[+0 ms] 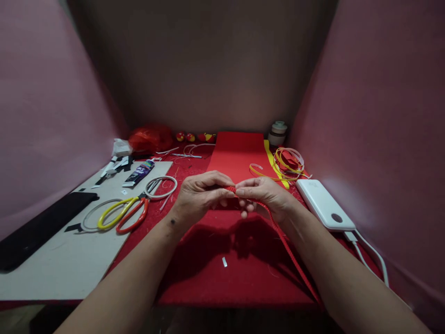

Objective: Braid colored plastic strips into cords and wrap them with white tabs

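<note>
A long red ribbed cord [287, 246] runs from between my fingertips down to the right, past the table's front edge beside my right forearm. My left hand [205, 192] pinches its short, thicker end between thumb and fingers. Touching the same spot from the other side, my right hand [266, 195] grips the cord with thumb and forefinger, its other fingers curled below. Both hands are held above the red cloth [208, 283], their fingertips almost meeting. The exact end of the cord is partly hidden by the fingers.
On the left, a pale board [69, 273] carries scissors [130, 213], a glue tube [139, 173] and a black slab [45, 229]. A white power bank [323, 204] with cables lies right. Behind are red sheets [239, 153], coiled strips [290, 162] and a jar [277, 133].
</note>
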Action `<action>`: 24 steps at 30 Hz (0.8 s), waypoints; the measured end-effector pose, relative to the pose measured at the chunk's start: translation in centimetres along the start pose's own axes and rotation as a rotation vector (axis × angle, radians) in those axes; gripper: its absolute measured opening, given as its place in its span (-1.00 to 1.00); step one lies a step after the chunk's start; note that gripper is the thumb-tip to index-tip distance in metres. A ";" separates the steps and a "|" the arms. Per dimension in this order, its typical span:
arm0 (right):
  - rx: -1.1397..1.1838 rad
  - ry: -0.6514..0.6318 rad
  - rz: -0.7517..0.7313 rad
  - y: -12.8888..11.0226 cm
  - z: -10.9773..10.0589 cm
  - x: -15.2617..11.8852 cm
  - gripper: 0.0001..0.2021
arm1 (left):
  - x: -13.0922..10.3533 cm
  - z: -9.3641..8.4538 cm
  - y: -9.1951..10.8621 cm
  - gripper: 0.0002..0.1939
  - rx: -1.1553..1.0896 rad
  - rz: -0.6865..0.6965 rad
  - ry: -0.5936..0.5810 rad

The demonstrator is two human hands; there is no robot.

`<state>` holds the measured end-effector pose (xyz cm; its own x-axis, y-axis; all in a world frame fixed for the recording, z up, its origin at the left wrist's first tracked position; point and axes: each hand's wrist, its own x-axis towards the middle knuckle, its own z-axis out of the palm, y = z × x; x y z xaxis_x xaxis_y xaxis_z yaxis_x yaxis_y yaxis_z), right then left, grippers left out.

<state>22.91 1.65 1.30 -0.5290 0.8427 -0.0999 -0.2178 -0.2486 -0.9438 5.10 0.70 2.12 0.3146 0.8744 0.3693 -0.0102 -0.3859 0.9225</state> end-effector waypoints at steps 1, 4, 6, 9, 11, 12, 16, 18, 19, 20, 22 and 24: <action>0.014 -0.020 -0.012 0.1 0.0 0.0 -0.81 | 0.0 0.1 -0.1 -0.95 -0.030 -0.005 0.006; 0.053 -0.063 -0.061 0.3 0.0 0.0 -0.84 | 0.1 0.2 -0.4 -0.94 -0.085 -0.026 0.025; 0.063 -0.056 -0.083 0.4 -0.1 0.1 -0.84 | 0.2 0.2 -0.4 -0.91 -0.078 -0.031 0.033; 0.042 -0.001 -0.065 0.4 -0.1 0.2 -0.83 | 0.4 0.1 -0.6 -0.93 0.097 0.068 0.009; -0.015 0.062 -0.036 0.5 -0.2 0.4 -0.83 | 0.5 -0.2 -1.0 -0.94 0.361 0.215 -0.036; -0.053 0.093 -0.025 0.6 -0.2 0.5 -0.83 | 0.6 -0.3 -1.3 -0.93 0.515 0.292 -0.059; -0.190 0.151 0.016 0.8 -0.3 0.8 -0.83 | 0.6 -0.5 -2.9 -0.85 0.949 0.467 -0.120; -0.229 0.157 0.036 0.8 -0.3 0.9 -0.85 | 0.6 -0.5 -3.4 -0.84 1.004 0.494 -0.134; -0.241 0.159 0.048 0.8 -0.3 0.9 -0.85 | 0.6 -0.5 -3.4 -0.84 1.003 0.501 -0.139; -0.248 0.157 0.058 0.7 -0.3 0.8 -0.86 | 0.6 -0.5 -3.3 -0.85 0.988 0.501 -0.142; -0.232 0.139 0.070 0.7 -0.3 0.7 -0.86 | 0.6 -0.5 -2.9 -0.89 0.914 0.474 -0.153; -0.181 0.107 0.068 0.6 -0.4 0.7 -0.86 | 0.5 -0.6 -2.2 -0.91 0.792 0.416 -0.151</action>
<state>22.75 2.23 0.50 -0.4454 0.8751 -0.1891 -0.0288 -0.2251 -0.9739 4.74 2.21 0.34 0.5530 0.5930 0.5854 0.4874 -0.8000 0.3500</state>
